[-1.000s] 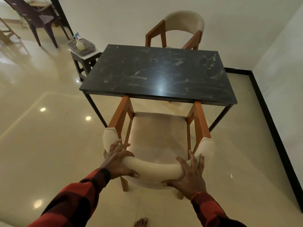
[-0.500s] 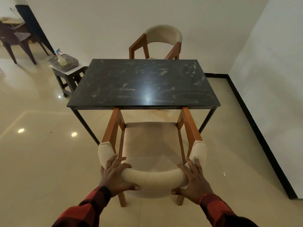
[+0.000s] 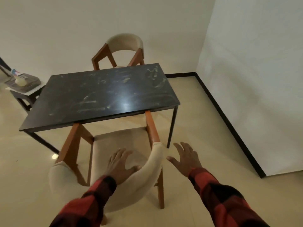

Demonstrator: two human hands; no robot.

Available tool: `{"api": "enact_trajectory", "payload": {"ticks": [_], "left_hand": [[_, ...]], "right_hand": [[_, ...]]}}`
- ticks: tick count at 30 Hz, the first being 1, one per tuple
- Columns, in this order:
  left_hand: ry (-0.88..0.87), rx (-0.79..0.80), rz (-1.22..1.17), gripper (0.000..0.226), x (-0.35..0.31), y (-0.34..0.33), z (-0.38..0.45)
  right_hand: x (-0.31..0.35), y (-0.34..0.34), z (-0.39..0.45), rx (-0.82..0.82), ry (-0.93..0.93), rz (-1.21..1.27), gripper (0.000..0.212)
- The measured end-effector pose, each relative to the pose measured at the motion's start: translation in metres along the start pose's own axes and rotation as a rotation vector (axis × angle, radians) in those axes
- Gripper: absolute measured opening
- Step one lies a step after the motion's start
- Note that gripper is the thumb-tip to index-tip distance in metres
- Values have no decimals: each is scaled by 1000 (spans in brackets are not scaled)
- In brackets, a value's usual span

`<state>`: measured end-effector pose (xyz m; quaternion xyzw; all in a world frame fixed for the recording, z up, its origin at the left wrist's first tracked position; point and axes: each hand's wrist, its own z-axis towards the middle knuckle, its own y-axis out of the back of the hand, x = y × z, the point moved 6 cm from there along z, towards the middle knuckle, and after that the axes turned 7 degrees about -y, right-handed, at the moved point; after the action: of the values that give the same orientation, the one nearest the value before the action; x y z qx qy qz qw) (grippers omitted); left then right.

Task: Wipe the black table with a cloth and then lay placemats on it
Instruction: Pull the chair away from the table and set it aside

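Now the left hand point(image 3: 120, 164) has its fingers spread and straight over the cream backrest of the near chair point(image 3: 114, 161), seemingly resting on the curved rail, though blur hides the contact; its plaid sleeve runs down toward 7 o'clock. The right hand point(image 3: 186, 158) hovers with fingers splayed, holding nothing, just beside the chair at 3 o'clock. Beyond the fingers at 12 o'clock stands the smeared black table point(image 3: 101, 94), with a basket point(image 3: 23, 82) at its 9 o'clock.

Head-worn camera looks steeply down, from nearby, over a chair point(image 3: 114, 149) toward the black table point(image 3: 101, 95).
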<state>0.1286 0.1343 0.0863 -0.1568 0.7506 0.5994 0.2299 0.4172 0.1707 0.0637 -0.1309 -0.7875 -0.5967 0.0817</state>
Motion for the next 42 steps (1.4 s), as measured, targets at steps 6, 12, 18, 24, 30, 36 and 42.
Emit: {"api": "enact_trajectory", "payload": {"ticks": [6,12,18,24,30,36,42], "left_hand": [[-63,-158,86,84,-117,-38,122],[-28,-250,67,79,-206,-55,185],[79,-320,38,78,-240,-55,257],[181,-367,-16,81,-250,-61,355],[279,-423,-35,80,-275,-42,451],[330,-509,35,79,-301,-3,538],[432,-627,42,78,-319,19,634]], "right_hand": [[-96,83,62,-72,-7,-45,78],[-164,153,108,-106,21,-64,76],[-194,198,188,-138,76,-62,74],[-206,220,294,-75,154,-106,75],[-215,268,398,-41,250,-167,76],[-199,325,517,-92,361,-191,76],[-177,354,647,-79,497,-231,76]]}}
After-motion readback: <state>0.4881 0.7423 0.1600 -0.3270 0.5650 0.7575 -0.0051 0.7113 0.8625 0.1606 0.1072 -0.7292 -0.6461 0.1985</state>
